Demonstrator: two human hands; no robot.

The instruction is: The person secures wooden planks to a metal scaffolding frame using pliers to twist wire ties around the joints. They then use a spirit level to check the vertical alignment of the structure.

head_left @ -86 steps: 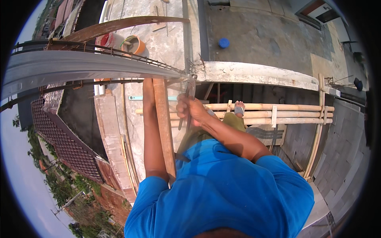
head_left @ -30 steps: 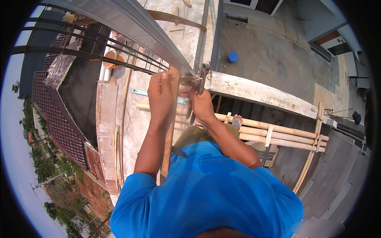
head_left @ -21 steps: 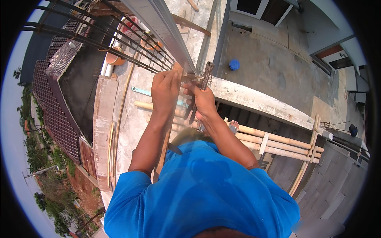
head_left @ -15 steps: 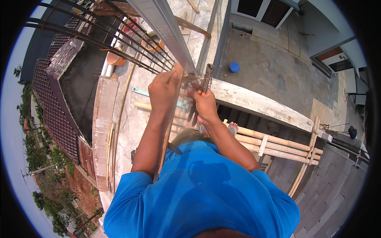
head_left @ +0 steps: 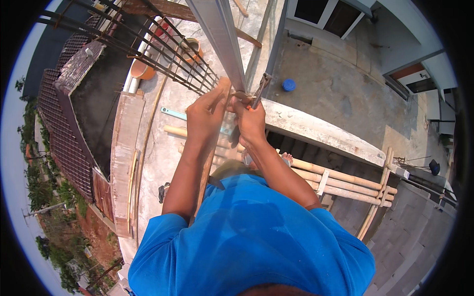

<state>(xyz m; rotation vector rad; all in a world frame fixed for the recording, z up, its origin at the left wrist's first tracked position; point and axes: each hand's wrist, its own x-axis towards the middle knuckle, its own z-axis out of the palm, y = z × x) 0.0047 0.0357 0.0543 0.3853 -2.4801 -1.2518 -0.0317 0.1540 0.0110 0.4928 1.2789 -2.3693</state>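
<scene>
My left hand (head_left: 203,116) is closed around a narrow wooden board (head_left: 210,165) that runs upright past my forearm toward my body. My right hand (head_left: 251,121) grips a pair of pliers (head_left: 261,90) with an orange handle part, jaws pointing up and away from me. Its thumb and fingers are bunched beside the board's upper end, and what they pinch there is too small to make out. Just beyond both hands stands a grey metal channel (head_left: 219,42), its lower end close to my right fingertips.
A rebar cage (head_left: 163,54) reaches in from the upper left near orange buckets (head_left: 142,70). A light-blue bar (head_left: 174,113) and bamboo lie on the concrete. Right of me, a concrete beam (head_left: 321,122) and bamboo rails (head_left: 340,180) border a drop. A blue bucket (head_left: 289,85) stands lower down.
My right hand has turned and risen slightly, closer to the channel's foot; the pliers' jaws swing a little to the right. My left hand stays on the board.
</scene>
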